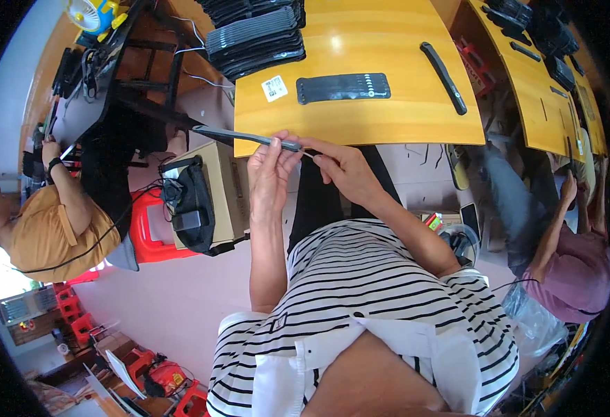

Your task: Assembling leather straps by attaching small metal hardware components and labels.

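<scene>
My left hand (271, 170) pinches a long, flat dark grey strap (239, 134) close to its right end. The strap's other end sticks out to the left, past the table's front edge. My right hand (347, 170) is closed at the near end of the strap, its index finger against it. A thin pale sliver shows by the right fingertips, too small to name. Beyond my hands, a row of black straps (343, 88) lies side by side on the yellow table (388, 128). A single black strap (444, 78) lies slantwise at the right.
Piles of black straps (255, 42) stand at the table's back left, near a white label sheet (274, 88). A cardboard box (228, 187) with a black bag (192, 208) stands on the left by a red stool (148, 226). People sit at tables on both sides.
</scene>
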{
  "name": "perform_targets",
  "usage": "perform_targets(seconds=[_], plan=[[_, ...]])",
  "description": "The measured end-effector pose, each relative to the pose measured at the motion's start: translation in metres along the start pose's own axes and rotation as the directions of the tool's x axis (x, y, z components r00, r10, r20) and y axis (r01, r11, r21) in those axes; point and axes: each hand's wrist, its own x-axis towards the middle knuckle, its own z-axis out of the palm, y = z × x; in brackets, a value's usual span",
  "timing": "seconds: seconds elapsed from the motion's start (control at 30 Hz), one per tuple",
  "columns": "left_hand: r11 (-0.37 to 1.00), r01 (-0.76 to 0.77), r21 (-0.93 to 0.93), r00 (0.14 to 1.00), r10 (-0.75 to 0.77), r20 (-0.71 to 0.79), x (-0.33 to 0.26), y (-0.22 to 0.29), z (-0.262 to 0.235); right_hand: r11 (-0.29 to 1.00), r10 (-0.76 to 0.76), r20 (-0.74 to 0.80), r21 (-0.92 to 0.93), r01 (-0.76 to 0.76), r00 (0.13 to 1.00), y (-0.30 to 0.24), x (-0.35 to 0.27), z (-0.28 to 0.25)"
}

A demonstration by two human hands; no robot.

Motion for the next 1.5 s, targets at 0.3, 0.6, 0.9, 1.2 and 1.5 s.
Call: perform_targets(seconds=[0.3, 0.6, 0.9, 1.2, 1.5], plan=[[0.999, -0.030, 0.016, 0.999, 0.030, -0.026, -0.001, 0.001, 0.000, 0.997, -0.046, -0.041, -0.064, 0.043, 0.998, 0.000, 0.000, 0.004], [0.996, -0.079, 0.040, 0.996, 0.081, -0.032, -0.002, 0.001, 0.005, 0.988, -0.103, -0.039, -0.120, 0.098, 0.994, 0.001, 0.001, 0.004], [0.992, -0.116, -0.049, 0.990, 0.111, -0.088, -0.006, -0.003, 0.013, 0.974, -0.058, -0.108, -0.225, 0.032, 0.992, 0.007, 0.001, 0.007], [0.991, -0.132, -0.027, 0.964, 0.122, -0.237, -0.001, -0.014, 0.012, 0.859, -0.220, -0.165, -0.500, 0.111, 0.961, 0.008, -0.003, 0.013], [0.975, -0.224, -0.009, 0.930, 0.211, -0.302, -0.001, -0.026, 0.016, 0.787, -0.260, -0.139, -0.603, 0.126, 0.956, 0.017, -0.001, 0.015]])
